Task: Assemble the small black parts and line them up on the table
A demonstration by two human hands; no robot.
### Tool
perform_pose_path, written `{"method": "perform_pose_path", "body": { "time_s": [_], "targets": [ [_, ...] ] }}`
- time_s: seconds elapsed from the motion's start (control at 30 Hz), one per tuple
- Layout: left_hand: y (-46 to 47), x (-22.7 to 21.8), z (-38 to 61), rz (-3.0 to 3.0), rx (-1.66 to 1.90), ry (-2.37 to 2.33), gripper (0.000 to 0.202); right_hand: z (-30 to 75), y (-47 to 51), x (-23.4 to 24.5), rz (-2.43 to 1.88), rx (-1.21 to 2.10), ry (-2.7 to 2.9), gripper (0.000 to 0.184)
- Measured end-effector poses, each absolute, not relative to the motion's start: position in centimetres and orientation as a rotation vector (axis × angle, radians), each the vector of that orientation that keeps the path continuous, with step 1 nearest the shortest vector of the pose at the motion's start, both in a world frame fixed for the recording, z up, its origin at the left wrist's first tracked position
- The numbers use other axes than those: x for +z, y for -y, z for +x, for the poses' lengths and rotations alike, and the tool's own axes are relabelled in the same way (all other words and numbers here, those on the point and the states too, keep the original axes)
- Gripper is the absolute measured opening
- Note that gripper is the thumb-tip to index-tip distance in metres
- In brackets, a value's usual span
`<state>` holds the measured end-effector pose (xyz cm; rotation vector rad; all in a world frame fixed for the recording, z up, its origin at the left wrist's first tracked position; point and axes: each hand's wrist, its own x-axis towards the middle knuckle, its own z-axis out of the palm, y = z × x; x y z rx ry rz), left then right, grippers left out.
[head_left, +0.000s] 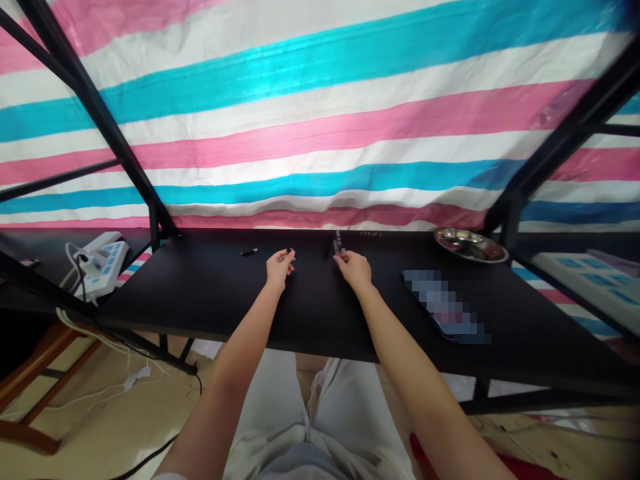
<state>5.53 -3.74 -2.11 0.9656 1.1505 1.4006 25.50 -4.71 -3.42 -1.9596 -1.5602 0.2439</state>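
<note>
Both my arms reach over a black table [225, 293]. My left hand [279, 265] is closed in a pinch on a tiny dark piece at its fingertips. My right hand [354, 268] is also pinched, holding a short string of small pale beads [339, 243] that stands up from its fingers. A small black stick-like item [249, 251] lies on the table to the left of my left hand. A few small dark beads [370, 234] sit in a row near the table's back edge.
A metal dish [470, 245] sits at the back right. A phone [445, 307] lies right of my right hand. A white power strip [100, 263] with cables rests at the left. Black frame bars and a striped tarp stand behind.
</note>
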Motion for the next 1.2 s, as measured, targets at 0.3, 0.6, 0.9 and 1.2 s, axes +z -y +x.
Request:
{"method": "perform_pose_path", "body": {
  "time_s": [0.3, 0.6, 0.9, 1.2],
  "targets": [
    [4.1, -2.7, 6.3, 1.113, 1.381, -1.180, 0.030, 25.6, 4.2, -3.9, -2.056, 0.235, 1.576, 0.029],
    [2.5, -2.5, 10.5, 1.763, 1.143, -1.280, 0.024, 25.8, 3.9, -3.7, -2.070, 0.257, 1.613, 0.029],
    [1.0, -3.0, 13.0, 1.949, 0.918, -1.608, 0.019, 26.0, 3.9, -3.3, -2.081, 0.253, 1.646, 0.029],
    [1.1, -2.6, 13.5, 1.965, 0.896, -1.689, 0.010, 26.3, 3.5, -3.7, -2.042, 0.210, 1.642, 0.025]
  ]
}}
